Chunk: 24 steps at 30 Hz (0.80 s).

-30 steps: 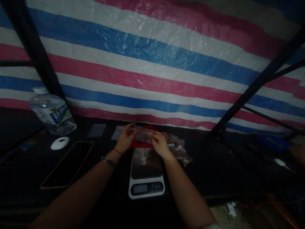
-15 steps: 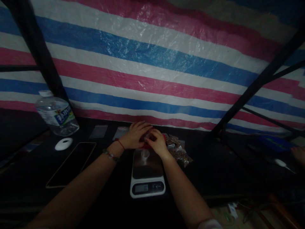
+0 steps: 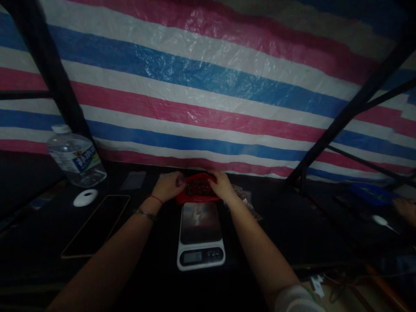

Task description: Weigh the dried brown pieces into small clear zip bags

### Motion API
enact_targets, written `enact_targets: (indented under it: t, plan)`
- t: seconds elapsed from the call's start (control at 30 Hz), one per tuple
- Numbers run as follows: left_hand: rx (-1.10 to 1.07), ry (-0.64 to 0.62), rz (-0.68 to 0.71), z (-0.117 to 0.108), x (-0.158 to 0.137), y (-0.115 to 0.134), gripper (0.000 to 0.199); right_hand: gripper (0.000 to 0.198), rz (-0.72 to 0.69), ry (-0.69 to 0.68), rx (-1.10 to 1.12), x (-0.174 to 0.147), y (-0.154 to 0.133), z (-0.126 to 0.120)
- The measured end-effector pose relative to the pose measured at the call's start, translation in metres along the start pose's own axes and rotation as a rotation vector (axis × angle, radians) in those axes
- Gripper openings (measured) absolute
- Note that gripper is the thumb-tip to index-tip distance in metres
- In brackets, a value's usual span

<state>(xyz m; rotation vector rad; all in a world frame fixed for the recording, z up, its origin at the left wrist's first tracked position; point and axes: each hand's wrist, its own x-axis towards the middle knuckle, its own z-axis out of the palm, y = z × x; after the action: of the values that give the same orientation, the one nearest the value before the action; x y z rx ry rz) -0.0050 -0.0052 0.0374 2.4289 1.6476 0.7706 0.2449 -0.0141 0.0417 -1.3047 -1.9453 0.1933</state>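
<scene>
A red plastic bag (image 3: 182,199), spread wide with small dark bits showing inside, lies behind the scale. My left hand (image 3: 167,187) has its fingers curled at the bag's left edge; a small purplish shape shows by the fingertips, too dim to name. My right hand (image 3: 222,186) grips the right edge, thumb on the inner side. Directly in front, a white digital kitchen scale (image 3: 201,256) has a dark weighing plate with a blurred pale shape on it. Right of my right hand, small clear bags of brown bits (image 3: 245,199) lie partly hidden by my wrist.
At left stand a large clear bottle (image 3: 78,156), a white oval object (image 3: 85,197) and a phone (image 3: 95,225). A flat clear bag (image 3: 133,180) lies behind them. Striped sheeting (image 3: 195,108) and dark posts bound the back. Another person's hand (image 3: 404,208) is at far right.
My hands have moved apart, from close together over the red bag to its two sides. The bag's opening and dark contents now show. The small cup on the scale has become a blurred shape.
</scene>
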Motion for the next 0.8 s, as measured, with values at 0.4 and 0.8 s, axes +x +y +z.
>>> enact_targets:
  t: [0.4,0.8]
  plan:
    - [-0.102,0.010,-0.056,0.005,0.004,0.001,0.023,0.037,0.046,0.001,-0.142,-0.001,0.020,0.006]
    - [0.031,-0.140,-0.015,0.010,0.000,0.009,0.022,0.053,0.142,-0.210,-0.136,-0.013,0.012,0.007]
